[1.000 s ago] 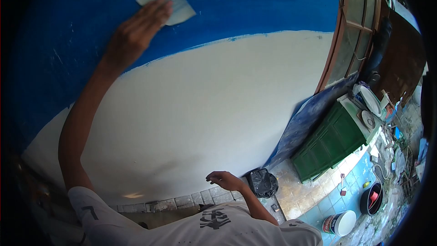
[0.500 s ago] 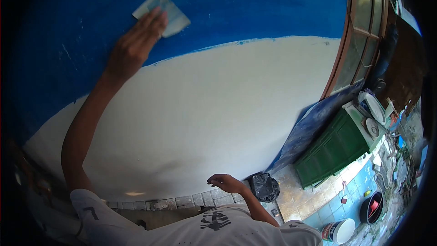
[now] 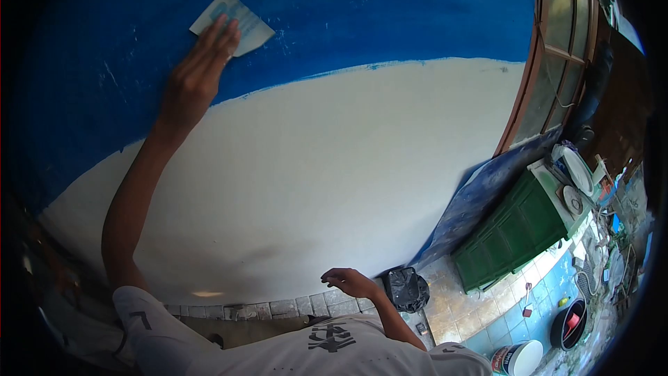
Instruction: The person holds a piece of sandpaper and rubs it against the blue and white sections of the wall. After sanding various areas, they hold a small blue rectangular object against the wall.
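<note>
My left hand [image 3: 198, 73] reaches up to the blue-painted wall [image 3: 390, 10], its fingers stretched out and pressing a pale, roughly square sheet of sandpaper [image 3: 247, 22] flat against the paint. Blue smudges mark the sheet's back. Light scratches show on the blue paint around it. Below a wavy edge, the wall's white part [image 3: 334, 160] runs down to the floor. My right hand [image 3: 348, 281] hangs low in front of my body, fingers loosely bent and apart, with nothing in it.
At the right stand a brown-framed window [image 3: 550, 90] and a green cabinet [image 3: 511, 237] leaning by the wall. A black plastic bag [image 3: 406, 288], a paint bucket [image 3: 518, 357] and a black tub [image 3: 568, 324] with something red inside sit on the tiled floor. Clutter lies farther right.
My left hand and the sandpaper have shifted slightly left and down across the blue paint. My right hand stays nearly in the same place. The whole view has moved a little.
</note>
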A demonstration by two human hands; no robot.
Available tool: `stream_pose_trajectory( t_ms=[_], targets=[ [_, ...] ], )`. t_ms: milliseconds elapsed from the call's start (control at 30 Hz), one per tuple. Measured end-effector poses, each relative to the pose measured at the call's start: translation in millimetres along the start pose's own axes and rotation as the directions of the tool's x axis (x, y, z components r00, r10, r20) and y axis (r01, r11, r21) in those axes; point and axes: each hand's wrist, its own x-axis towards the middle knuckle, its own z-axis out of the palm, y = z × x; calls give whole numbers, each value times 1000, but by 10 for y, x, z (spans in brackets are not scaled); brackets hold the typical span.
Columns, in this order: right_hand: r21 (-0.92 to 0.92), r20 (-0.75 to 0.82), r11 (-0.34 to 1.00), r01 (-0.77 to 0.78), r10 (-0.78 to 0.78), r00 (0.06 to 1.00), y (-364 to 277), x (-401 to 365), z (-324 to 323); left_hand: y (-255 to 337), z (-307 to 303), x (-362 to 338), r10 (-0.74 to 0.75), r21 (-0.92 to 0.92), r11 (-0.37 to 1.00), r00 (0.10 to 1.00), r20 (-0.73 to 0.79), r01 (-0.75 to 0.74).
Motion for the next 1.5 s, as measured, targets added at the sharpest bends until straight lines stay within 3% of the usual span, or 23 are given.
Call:
stream_pose_trajectory(
  t_ms=[200, 300, 433, 567, 667, 767, 900, 1000, 1033, 1100, 1233, 1267, 1367, 1433, 1500],
  targets=[
    [-22, 42, 1000, -14, 15, 999, -58, 92, 51, 140, 152, 75, 90, 12, 996, 996, -2, -90],
    [-47, 70, 998, 41, -38, 997, -13, 129, 97, 203, 251, 175, 43, 14, 999, 998, -34, -43],
    [-55, 65, 998, -7, 11, 998, -138, 108, 143, 341, 330, 267, 207, -31, 978, 978, -32, -208],
    [-85, 46, 996, 38, -34, 998, -16, 104, 146, 225, 311, 424, 71, 66, 996, 993, -96, -65],
    [-30, 14, 999, 12, -12, 1000, 26, 51, 199, 486, 453, 405, 199, -29, 979, 978, -60, -201],
    [-80, -18, 996, 49, -51, 999, 1, 32, 152, 243, 427, 542, 90, -29, 995, 988, -124, -94],
    [-31, -26, 999, -33, 32, 999, -57, 54, 185, 462, 529, 562, 177, -44, 982, 977, -120, -183],
    [-73, -22, 996, 44, -45, 999, -60, 53, 170, 175, 464, 731, 21, -22, 999, 980, -197, -25],
    [-64, -30, 997, 51, -53, 998, -62, 82, 183, 211, 481, 755, 34, -23, 999, 980, -198, -39],
    [16, -10, 1000, -4, 4, 1000, -37, 54, 197, 458, 548, 719, 200, 89, 978, 973, -114, -191],
    [-80, 1, 996, 33, -33, 999, -8, 45, 161, 468, 554, 810, 135, -92, 984, 977, -166, -151],
    [-48, -14, 998, 31, -32, 999, 21, 57, 165, 506, 600, 815, 162, 18, 987, 972, -170, -162],
    [-19, -37, 1000, 11, -12, 999, -9, 74, 230, 726, 753, 804, 267, 29, 964, 954, -134, -266],
    [-51, -28, 999, -5, 4, 1000, -63, 75, 161, 611, 752, 912, 252, 19, 967, 955, -156, -252],
    [-111, 12, 994, -19, 20, 1000, -87, 80, 184, 507, 717, 1038, 128, 10, 992, 969, -213, -129]
  ],
)
